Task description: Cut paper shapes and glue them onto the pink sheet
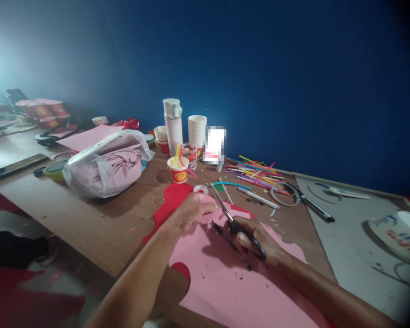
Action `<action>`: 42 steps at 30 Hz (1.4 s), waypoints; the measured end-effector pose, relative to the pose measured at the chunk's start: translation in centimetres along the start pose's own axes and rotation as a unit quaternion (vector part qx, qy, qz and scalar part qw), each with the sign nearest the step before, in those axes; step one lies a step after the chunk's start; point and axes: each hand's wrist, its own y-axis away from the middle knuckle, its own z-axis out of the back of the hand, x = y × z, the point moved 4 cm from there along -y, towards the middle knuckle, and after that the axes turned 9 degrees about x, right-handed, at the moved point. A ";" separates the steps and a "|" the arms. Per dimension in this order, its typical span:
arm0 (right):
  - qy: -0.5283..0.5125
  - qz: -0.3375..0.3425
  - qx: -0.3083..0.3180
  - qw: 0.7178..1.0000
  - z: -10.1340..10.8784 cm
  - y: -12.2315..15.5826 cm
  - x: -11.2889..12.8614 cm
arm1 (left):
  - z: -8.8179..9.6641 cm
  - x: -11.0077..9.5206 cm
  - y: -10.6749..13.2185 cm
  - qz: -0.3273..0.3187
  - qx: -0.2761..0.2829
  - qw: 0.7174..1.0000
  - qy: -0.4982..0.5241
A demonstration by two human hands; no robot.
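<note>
My right hand (pixel 259 234) grips a pair of black-handled scissors (pixel 249 238), blades pointing up and to the left. Between the fingers and thumb of my left hand (pixel 190 213) is a small piece of pink paper (pixel 207 202), right beside the blades. Whether the blades touch the paper, I cannot tell. Beneath both hands spreads a large pink sheet (pixel 232 291) with curved cut-outs along its edges. A black pen (pixel 223 232) lies on it, partly under my right hand. Red paper (pixel 174 197) shows behind my left wrist.
A paper cup (pixel 178 172) with straws, a white flask (pixel 172 130) and stacked cups (pixel 197 130) stand at the back. Colourful straws (pixel 253 172), a tape roll (pixel 284 194) and a box cutter (pixel 316 206) lie to the right. On the left sits a plastic bag (pixel 104 175).
</note>
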 end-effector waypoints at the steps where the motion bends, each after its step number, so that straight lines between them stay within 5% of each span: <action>1: 0.002 0.002 -0.003 1.000 0.0 0.0 0.1 | 0.0 0.0 0.0 0.001 -0.001 1.000 -0.001; 36: -0.012 -0.006 0.037 0.999 0.2 0.4 1.1 | 0.2 -0.4 0.7 0.026 0.016 0.999 -0.029; 42: -0.018 -0.041 0.010 0.999 0.0 0.7 1.7 | 0.7 0.1 0.7 0.033 -0.020 0.999 -0.008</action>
